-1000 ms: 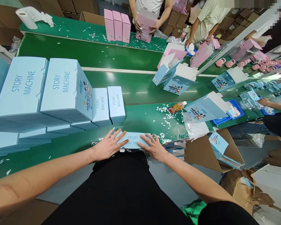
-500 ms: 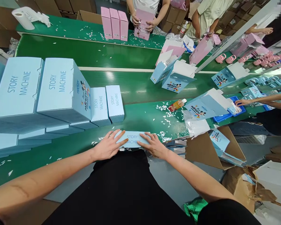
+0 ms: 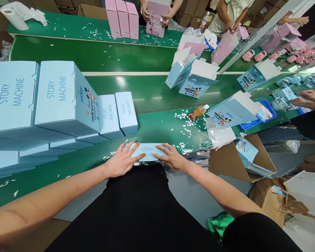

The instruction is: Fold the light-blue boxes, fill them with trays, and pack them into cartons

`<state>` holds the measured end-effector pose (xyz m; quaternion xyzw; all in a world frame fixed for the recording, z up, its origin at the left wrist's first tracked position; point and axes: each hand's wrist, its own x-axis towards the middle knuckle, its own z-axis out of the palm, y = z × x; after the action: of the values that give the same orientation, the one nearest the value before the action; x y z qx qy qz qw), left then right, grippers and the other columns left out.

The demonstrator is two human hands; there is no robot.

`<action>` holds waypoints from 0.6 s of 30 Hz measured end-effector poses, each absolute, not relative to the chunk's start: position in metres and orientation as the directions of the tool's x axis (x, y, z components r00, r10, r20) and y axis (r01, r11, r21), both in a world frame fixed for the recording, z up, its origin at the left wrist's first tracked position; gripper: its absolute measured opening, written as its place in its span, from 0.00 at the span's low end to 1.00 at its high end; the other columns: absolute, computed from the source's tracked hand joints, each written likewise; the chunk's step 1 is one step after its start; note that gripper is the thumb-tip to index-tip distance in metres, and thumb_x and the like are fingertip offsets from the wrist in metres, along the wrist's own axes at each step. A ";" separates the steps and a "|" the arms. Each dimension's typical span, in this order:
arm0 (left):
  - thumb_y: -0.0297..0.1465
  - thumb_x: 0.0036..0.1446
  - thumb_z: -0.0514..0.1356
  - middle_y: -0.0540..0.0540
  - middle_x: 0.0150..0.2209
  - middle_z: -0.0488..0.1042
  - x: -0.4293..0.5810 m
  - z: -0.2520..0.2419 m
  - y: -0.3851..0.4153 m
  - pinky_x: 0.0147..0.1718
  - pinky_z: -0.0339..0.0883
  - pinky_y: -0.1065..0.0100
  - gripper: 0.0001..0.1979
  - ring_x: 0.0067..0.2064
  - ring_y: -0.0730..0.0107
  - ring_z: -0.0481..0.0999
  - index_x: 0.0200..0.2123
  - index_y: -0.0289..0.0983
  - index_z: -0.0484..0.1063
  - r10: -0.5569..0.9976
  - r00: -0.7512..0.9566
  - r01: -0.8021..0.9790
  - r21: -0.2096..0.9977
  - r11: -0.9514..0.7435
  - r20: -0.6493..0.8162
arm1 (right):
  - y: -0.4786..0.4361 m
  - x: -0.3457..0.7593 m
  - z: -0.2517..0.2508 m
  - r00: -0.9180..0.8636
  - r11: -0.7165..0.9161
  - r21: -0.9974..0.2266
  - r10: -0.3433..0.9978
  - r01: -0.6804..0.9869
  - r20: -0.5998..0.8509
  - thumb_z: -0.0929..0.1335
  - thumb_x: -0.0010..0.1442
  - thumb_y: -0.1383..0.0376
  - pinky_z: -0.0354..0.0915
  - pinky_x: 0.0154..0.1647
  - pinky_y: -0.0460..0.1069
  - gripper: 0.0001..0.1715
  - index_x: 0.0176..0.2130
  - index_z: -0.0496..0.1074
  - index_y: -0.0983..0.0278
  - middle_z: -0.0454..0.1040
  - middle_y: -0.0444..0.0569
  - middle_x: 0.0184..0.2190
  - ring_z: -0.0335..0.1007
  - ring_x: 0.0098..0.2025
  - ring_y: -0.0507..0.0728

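Looking down along bare forearms at a green table (image 3: pixel 157 127) strewn with paper scraps (image 3: pixel 184 120). At the near edge, right in front of the body, a narrow light-blue box (image 3: pixel 147 149) with "STORY MACHINE" facing up. Covering its left end, the left hand (image 3: pixel 118 161); covering its right end, the right hand (image 3: pixel 174 160). Fingers of both spread wide and laid over the top face, touching without closing around anything; impossible to tell how much pressure. Held from 2 ends, probably for balance and to stop sliding; kept close to the body, probably for an easy straight-arm reach.

To the left, 2 smaller blue boxes (image 3: pixel 127 112) beside bigger blue boxes (image 3: pixel 56 101), lettering up, packed near each other, perhaps to save room and stay tidy. To the right, a drink bottle (image 3: pixel 198 112) lying tilted, then an open-flapped box (image 3: pixel 227 117), apparently within reach. Below the table edge, a brown carton (image 3: pixel 223 162) with blue card (image 3: pixel 246 150) inside. Across the table, a co-worker's hands around a pink box (image 3: pixel 155 21), near 3 upright pink boxes (image 3: pixel 124 21).
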<state>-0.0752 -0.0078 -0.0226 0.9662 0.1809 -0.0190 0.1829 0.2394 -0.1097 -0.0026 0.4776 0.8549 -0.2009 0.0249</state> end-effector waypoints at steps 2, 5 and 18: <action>0.32 0.62 0.53 0.38 0.72 0.44 -0.074 -0.021 -0.008 0.59 0.49 0.37 0.32 0.69 0.34 0.49 0.68 0.54 0.50 0.335 0.936 0.351 0.327 -0.877 -0.107 | -0.113 0.237 -0.005 -0.531 0.469 -0.275 0.815 0.839 -0.232 0.61 0.70 0.64 0.59 0.57 0.66 0.31 0.68 0.54 0.47 0.46 0.51 0.72 0.44 0.69 0.70; 0.34 0.63 0.53 0.37 0.72 0.44 -0.075 -0.018 -0.008 0.59 0.48 0.37 0.32 0.69 0.33 0.49 0.69 0.53 0.49 0.324 0.939 0.344 0.299 -0.890 -0.117 | -0.120 0.229 -0.008 -0.512 0.474 -0.202 0.827 0.857 -0.231 0.61 0.70 0.64 0.55 0.59 0.68 0.31 0.69 0.53 0.48 0.46 0.54 0.72 0.43 0.69 0.71; 0.37 0.62 0.55 0.29 0.67 0.54 -0.056 -0.029 -0.034 0.50 0.56 0.42 0.30 0.63 0.31 0.57 0.67 0.49 0.56 0.624 0.756 0.651 0.133 -0.747 -0.197 | -0.124 0.210 -0.032 0.476 -0.505 -0.386 0.862 0.772 -0.176 0.59 0.67 0.51 0.49 0.62 0.71 0.39 0.67 0.53 0.71 0.51 0.71 0.68 0.47 0.68 0.74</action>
<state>-0.0556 -0.0343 -0.0291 0.9320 0.3420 -0.0701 0.0973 0.2104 -0.1237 -0.0323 0.8494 0.4810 -0.1758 -0.1277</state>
